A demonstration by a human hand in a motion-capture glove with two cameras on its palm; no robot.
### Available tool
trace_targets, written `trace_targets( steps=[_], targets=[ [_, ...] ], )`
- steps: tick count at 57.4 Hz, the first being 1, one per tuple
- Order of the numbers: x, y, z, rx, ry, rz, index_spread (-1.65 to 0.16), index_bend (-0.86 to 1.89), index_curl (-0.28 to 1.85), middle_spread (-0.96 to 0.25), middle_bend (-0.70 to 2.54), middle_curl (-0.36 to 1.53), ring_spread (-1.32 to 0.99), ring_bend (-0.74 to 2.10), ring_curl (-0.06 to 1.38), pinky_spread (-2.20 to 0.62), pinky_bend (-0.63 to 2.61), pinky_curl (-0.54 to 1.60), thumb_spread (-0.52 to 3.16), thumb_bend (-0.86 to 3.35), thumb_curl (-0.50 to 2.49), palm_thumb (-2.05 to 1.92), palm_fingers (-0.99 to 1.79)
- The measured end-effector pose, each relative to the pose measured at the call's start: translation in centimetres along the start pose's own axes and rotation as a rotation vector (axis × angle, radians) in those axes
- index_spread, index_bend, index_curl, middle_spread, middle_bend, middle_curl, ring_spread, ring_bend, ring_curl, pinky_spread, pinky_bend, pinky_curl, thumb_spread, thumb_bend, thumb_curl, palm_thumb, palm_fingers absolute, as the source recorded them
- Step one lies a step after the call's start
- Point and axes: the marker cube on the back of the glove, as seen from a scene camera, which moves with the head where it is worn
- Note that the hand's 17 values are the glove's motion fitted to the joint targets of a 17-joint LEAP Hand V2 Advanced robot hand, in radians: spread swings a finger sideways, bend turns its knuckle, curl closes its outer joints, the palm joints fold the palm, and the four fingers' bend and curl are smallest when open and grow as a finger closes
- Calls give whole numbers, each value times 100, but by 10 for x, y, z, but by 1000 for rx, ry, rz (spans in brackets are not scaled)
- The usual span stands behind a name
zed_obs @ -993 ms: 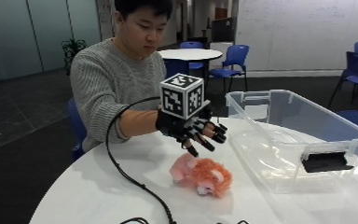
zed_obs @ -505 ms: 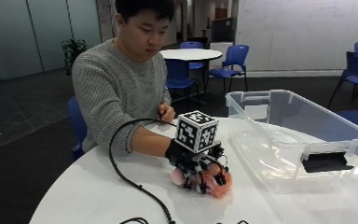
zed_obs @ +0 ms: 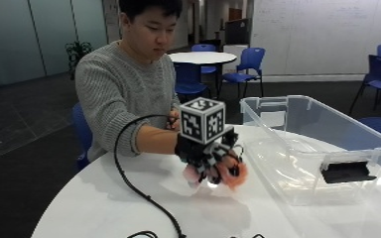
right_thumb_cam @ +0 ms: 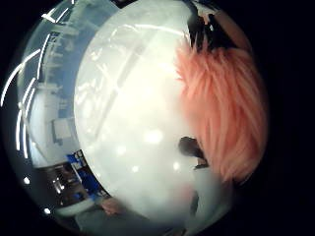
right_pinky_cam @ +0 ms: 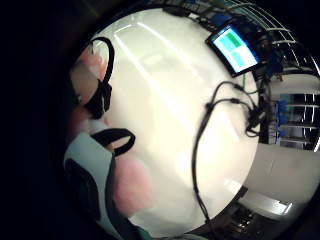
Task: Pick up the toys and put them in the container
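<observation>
From the outside view I've got my right hand (zed_obs: 210, 158) with fingers curled round the pink plush toy (zed_obs: 233, 174), just above the white table (zed_obs: 85, 208), near the clear container (zed_obs: 322, 148) by the table's far edge. Thumb-side palm view: the toy's pink fur (right_thumb_cam: 226, 113) sits right against the palm, table below. Little-finger side: more pink fur (right_pinky_cam: 131, 186) beside the glove straps.

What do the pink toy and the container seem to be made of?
Pink toy: apparently soft plush; the thumb side palm view shows long, fuzzy pink-orange fibres. The gloved right hand holds it.
Container: probably clear, glossy hard plastic; the table shows through its walls. Its latch looks black.
</observation>
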Motion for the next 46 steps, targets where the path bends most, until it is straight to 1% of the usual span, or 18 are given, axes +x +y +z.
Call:
trace_targets(
  steps=[8, 13, 17, 21, 27, 30, 35, 39, 42, 46],
  targets=[
    [-6, -4, -93, 84, -94, -67, -41, 16, 23, -22, 26, 33, -38, 105, 48, -43, 122, 40, 81, 12, 74, 70, 69],
    [-12, -6, -147, 166, -75, -101, -41, 15, 23, -23, 24, 35, -38, 104, 49, -43, 121, 40, 74, 11, 78, 71, 69],
    [-20, -5, -179, 217, -45, -120, -42, 15, 23, -23, 23, 36, -38, 103, 49, -43, 120, 40, 70, 10, 80, 72, 69],
    [-28, -5, -197, 239, -27, -137, -42, 15, 24, -24, 21, 37, -38, 102, 49, -43, 119, 41, 67, 9, 83, 72, 70],
    [-46, -11, -206, 229, -17, -171, -42, 15, 23, -24, 20, 38, -38, 101, 50, -43, 118, 41, 63, 8, 87, 73, 70],
    [-66, -17, -206, 208, -32, -210, -43, 14, 23, -25, 19, 39, -38, 100, 50, -43, 118, 41, 61, 7, 88, 73, 70],
    [-122, -27, -203, 152, -136, -286, -43, 14, 23, -25, 19, 40, -38, 100, 51, -43, 118, 42, 60, 6, 91, 72, 70],
    [-176, -43, -190, 123, -182, -307, -43, 14, 23, -25, 18, 41, -38, 99, 51, -43, 117, 42, 60, 6, 93, 72, 70],
    [-219, -55, -175, 119, -164, -313, -43, 14, 23, -25, 18, 41, -38, 99, 52, -43, 117, 42, 60, 5, 94, 72, 70],
    [-268, -65, -149, 130, -35, -378, -42, 13, 22, -25, 18, 42, -38, 99, 52, -43, 117, 42, 60, 4, 96, 73, 69]
  ],
)
